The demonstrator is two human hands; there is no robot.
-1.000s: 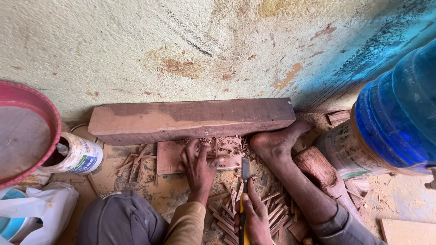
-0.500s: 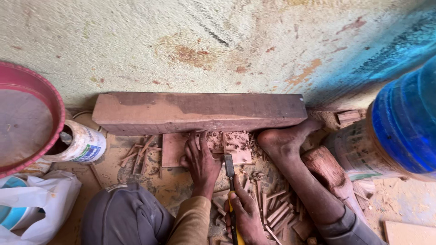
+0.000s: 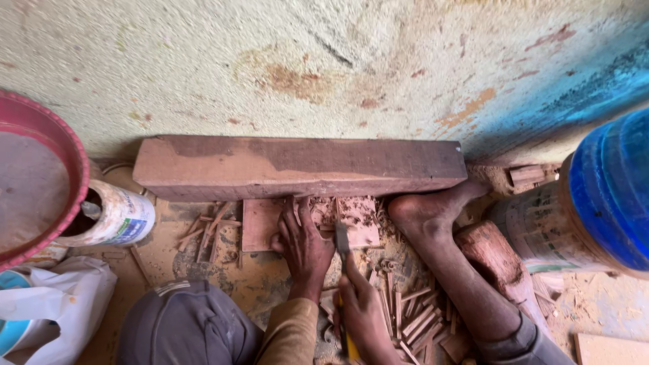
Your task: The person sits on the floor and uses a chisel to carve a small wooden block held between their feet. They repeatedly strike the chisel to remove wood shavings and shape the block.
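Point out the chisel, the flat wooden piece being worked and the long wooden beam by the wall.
chisel (image 3: 342, 238): head view, on the metal blade above the right hand.
flat wooden piece (image 3: 258, 224): head view, on its bare left part.
long wooden beam (image 3: 297, 162): head view, middle of its top face.

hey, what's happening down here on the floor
A person sits on the ground against a wall, carving wood by hand. The left hand presses down on a small flat wooden board that lies in front of a long wooden beam. The right hand grips a yellow-handled chisel, its blade resting on the board. A bare foot is braced against the beam. Wood chips and small offcuts lie scattered about, with a white can to the left and a blue drum to the right.
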